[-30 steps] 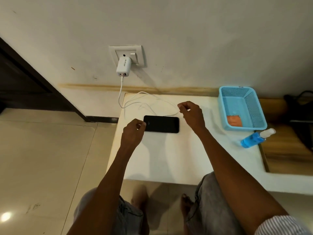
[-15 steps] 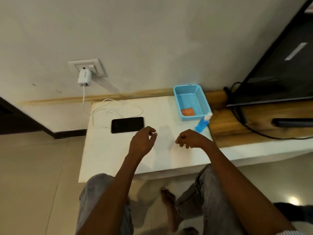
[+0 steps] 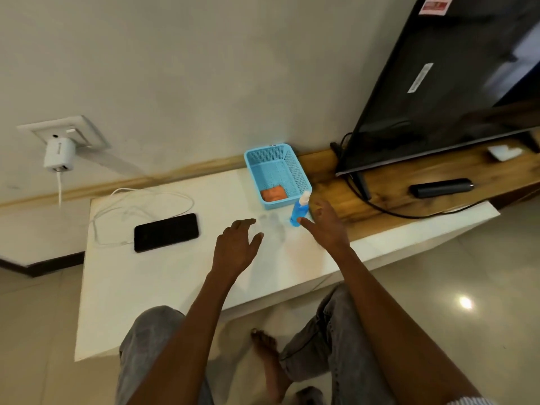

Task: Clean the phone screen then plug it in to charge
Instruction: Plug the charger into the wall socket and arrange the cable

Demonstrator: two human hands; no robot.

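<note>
Black phone [image 3: 166,232] flat on the white table [image 3: 152,287] with the charger cable [image 3: 140,201] at its left end, right hand [image 3: 327,226] spread empty beside the blue spray bottle [image 3: 300,210], left hand [image 3: 236,244] loose, holding nothing, orange cloth [image 3: 273,194] in the blue basket [image 3: 295,168]

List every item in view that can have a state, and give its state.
phone: flat on the white table, screen dark
cable: runs from charger to the phone's end
spray bottle: upright
basket: holds an orange cloth
left hand: open
right hand: open beside the bottle
</note>
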